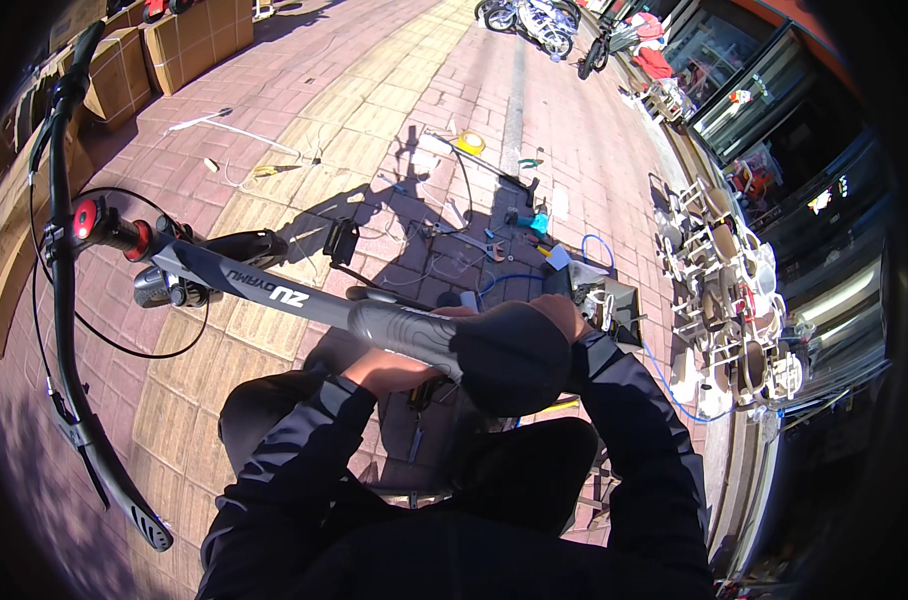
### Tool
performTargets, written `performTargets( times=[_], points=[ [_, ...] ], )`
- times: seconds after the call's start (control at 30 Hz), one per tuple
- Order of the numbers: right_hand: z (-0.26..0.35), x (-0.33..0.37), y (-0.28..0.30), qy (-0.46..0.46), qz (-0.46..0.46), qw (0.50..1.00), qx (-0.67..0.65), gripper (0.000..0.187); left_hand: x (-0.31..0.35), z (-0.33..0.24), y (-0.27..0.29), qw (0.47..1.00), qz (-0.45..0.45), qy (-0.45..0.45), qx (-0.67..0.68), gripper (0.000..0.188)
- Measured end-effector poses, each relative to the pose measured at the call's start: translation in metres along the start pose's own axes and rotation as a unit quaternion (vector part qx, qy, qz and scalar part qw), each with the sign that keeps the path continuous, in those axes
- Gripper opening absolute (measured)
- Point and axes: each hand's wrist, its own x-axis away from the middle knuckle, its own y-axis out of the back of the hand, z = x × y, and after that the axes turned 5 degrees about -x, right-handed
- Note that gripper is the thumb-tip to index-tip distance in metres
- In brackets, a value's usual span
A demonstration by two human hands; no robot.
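A bicycle with a grey frame tube (274,290) stands in front of me. Its black saddle (514,358) is just below the middle of the view, and its black handlebar (62,240) curves along the far left. My left hand (389,372) reaches under the near side of the saddle, its fingers hidden beneath. At the saddle's right edge, my right hand (562,314) shows only its back and wrist; the saddle covers the fingers. Whether either hand grips a part down there is hidden. A black pedal (342,242) sticks out beyond the frame.
Tools lie on the paving beyond the bicycle, including a wrench (495,250) and a yellow tape roll (470,143). An open box of parts (614,302) sits right of my right hand. White-framed items (724,290) line the shopfront; cardboard boxes (199,45) stand far left.
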Motion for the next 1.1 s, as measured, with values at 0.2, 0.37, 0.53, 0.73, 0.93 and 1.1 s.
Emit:
performTargets(
  times=[0.2, 0.37, 0.53, 0.73, 0.93, 1.1],
  points=[
    [0.003, 0.009, 0.003, -0.013, 0.029, 0.999, -0.030, 0.024, -0.002, 0.027, 0.006, 0.996, -0.018, 0.003, -0.087, 0.058],
    [-0.027, -0.010, -0.030, 0.025, 0.041, 0.999, -0.021, 0.025, -0.004, 0.034, 0.008, 0.999, 0.002, 0.014, -0.042, 0.059],
    [-0.031, -0.022, -0.058, -0.013, 0.000, 0.997, -0.078, 0.027, -0.001, 0.011, 0.003, 1.000, -0.011, 0.005, -0.024, 0.049],
    [-0.013, -0.023, -0.036, -0.001, 0.035, 0.998, -0.053, 0.027, 0.000, -0.006, -0.002, 0.999, -0.023, -0.027, -0.030, 0.050],
    [-0.002, -0.014, -0.042, -0.003, 0.036, 0.996, -0.083, 0.026, 0.000, -0.001, -0.001, 0.996, -0.039, -0.013, -0.078, 0.055],
    [0.001, -0.001, -0.050, -0.005, 0.028, 0.992, -0.123, 0.026, 0.003, 0.006, 0.002, 0.970, -0.038, 0.009, -0.239, 0.045]
  ],
)
